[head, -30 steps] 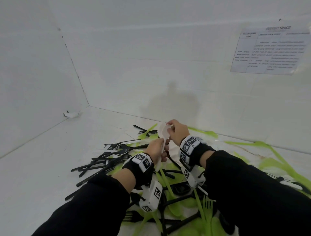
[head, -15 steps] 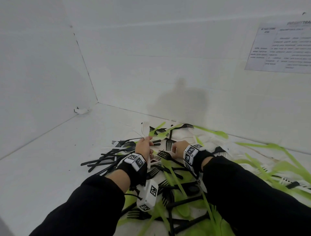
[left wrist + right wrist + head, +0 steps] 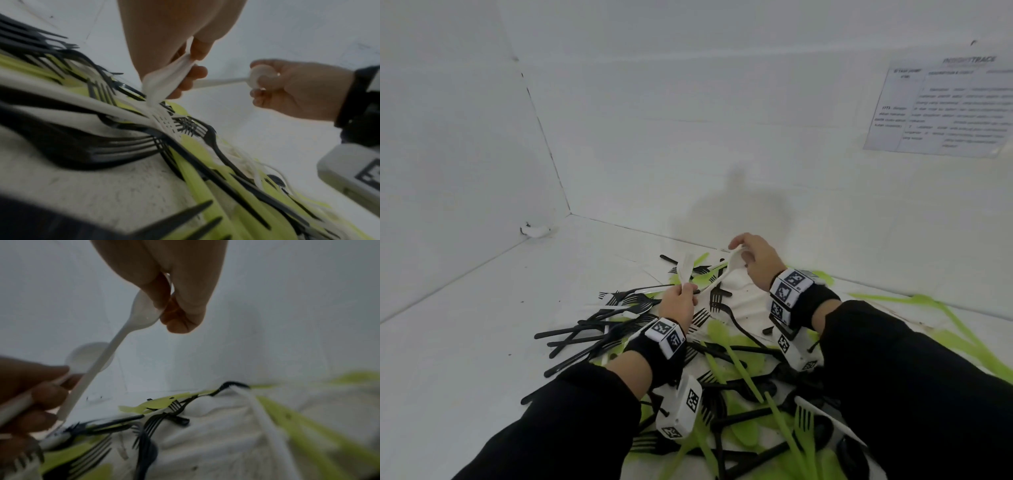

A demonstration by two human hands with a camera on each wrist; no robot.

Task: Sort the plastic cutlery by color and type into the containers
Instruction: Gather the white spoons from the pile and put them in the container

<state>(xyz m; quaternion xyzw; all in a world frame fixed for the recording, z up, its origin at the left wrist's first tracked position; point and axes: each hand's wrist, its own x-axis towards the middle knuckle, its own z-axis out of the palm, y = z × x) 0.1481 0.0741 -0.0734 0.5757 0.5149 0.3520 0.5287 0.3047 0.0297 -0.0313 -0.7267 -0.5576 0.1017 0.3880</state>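
A mixed pile of cutlery [image 3: 722, 359] lies on the white floor: black forks [image 3: 599, 329], lime green pieces [image 3: 736, 363] and white ones. Above it my left hand [image 3: 685, 289] grips white spoons [image 3: 686, 266] by their handles, bowls up. My right hand [image 3: 741, 251] pinches the bowl of another white spoon [image 3: 734, 263], whose handle slants down to the left hand. The right wrist view shows that bowl [image 3: 144, 309] between the fingertips and the left hand [image 3: 30, 394] beside the handle's end. In the left wrist view my fingers [image 3: 191, 76] wrap the white handles [image 3: 164, 81].
White walls close the space at the left and back. A printed sheet [image 3: 945, 106] hangs on the back wall at the right. A small white scrap [image 3: 536, 231] lies in the far corner. More green cutlery [image 3: 962, 325] trails off to the right. No containers are in view.
Half a second ago both hands were down on the pile. Both have risen, and the right hand now holds a white spoon by its bowl.
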